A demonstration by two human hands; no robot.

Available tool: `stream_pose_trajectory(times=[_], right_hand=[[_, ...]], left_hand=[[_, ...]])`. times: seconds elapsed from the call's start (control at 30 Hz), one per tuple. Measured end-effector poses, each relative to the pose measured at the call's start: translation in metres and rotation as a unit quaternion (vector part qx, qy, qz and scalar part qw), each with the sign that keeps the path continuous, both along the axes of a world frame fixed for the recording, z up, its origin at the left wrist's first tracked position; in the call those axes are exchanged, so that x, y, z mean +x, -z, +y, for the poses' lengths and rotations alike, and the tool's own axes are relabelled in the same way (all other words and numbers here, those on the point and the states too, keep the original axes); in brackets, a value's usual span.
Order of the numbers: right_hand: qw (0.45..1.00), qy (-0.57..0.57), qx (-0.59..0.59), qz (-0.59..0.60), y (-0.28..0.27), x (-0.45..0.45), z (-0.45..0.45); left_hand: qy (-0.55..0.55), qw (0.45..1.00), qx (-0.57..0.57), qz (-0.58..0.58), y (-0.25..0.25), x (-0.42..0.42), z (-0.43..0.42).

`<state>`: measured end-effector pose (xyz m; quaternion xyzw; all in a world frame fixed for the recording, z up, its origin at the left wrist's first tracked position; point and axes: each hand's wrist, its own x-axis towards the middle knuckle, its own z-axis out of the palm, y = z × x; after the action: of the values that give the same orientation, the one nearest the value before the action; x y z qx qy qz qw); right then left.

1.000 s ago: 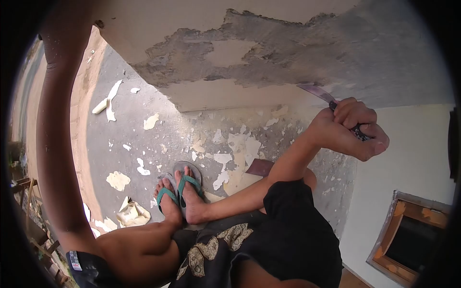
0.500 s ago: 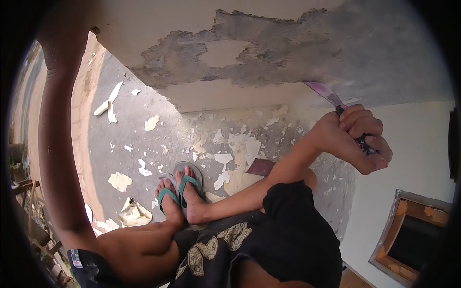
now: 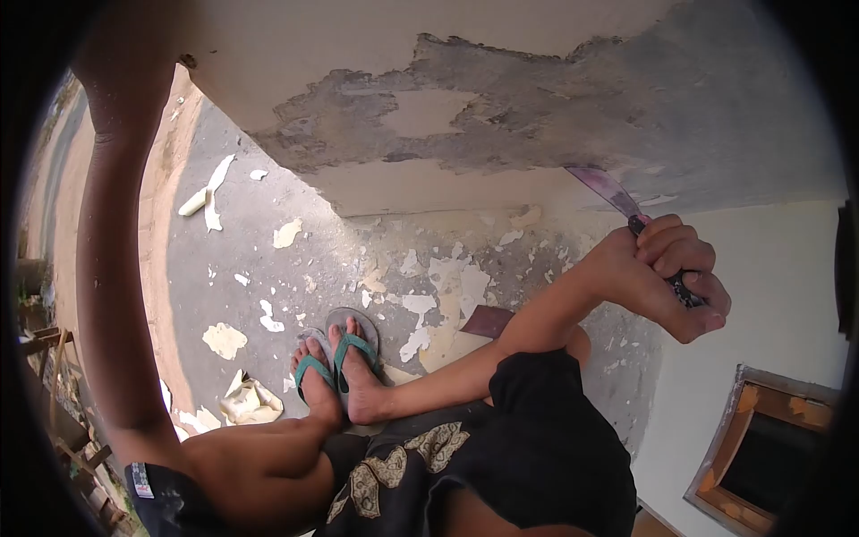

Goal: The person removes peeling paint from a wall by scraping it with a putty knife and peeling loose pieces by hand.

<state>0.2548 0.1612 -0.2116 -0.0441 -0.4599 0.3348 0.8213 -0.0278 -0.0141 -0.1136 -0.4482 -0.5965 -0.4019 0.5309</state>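
My right hand is closed around the dark handle of a putty knife. The knife's thin, purplish blade points up and left, its tip at the lower border of a scraped grey patch on the wall. Cream paint still coats the strip below that patch, and ragged paint edges run along its top. At the upper left, my left arm reaches up to the wall's corner. My left hand is in dark shadow there, its fingers hidden.
Paint flakes litter the grey floor around my sandalled feet. A reddish-brown flat piece lies beside my right leg. A crumpled peeled sheet is near my left leg. At the right is a wooden window frame in a pale wall.
The view has shifted slightly, so the wall sits a little lower in it. The putty knife remains in my right hand, its blade still against the wall at nearly the same spot.
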Motion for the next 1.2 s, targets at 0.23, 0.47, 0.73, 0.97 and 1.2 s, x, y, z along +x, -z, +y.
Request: stream_pose_trajectory(times=[0.23,0.47,0.73,0.97,1.2], right_hand=[[0.995,-0.032,0.087,-0.039,0.004,0.001,-0.009],[0.981,-0.016,0.16,-0.109,0.01,-0.012,-0.012],[0.969,-0.043,0.224,-0.094,0.025,-0.023,0.0],[0.928,-0.123,0.326,-0.134,0.008,-0.022,-0.05],[0.873,-0.314,0.291,-0.235,0.012,-0.04,-0.147]], left_hand=[[0.003,1.0,0.003,0.001,-0.002,-0.007,0.003],[-0.039,0.997,-0.011,0.059,0.008,-0.032,-0.008],[0.051,0.97,0.072,-0.225,-0.008,0.03,0.018],[0.006,0.971,0.041,-0.237,-0.002,0.017,0.012],[0.033,0.966,-0.022,-0.255,-0.009,0.024,0.004]])
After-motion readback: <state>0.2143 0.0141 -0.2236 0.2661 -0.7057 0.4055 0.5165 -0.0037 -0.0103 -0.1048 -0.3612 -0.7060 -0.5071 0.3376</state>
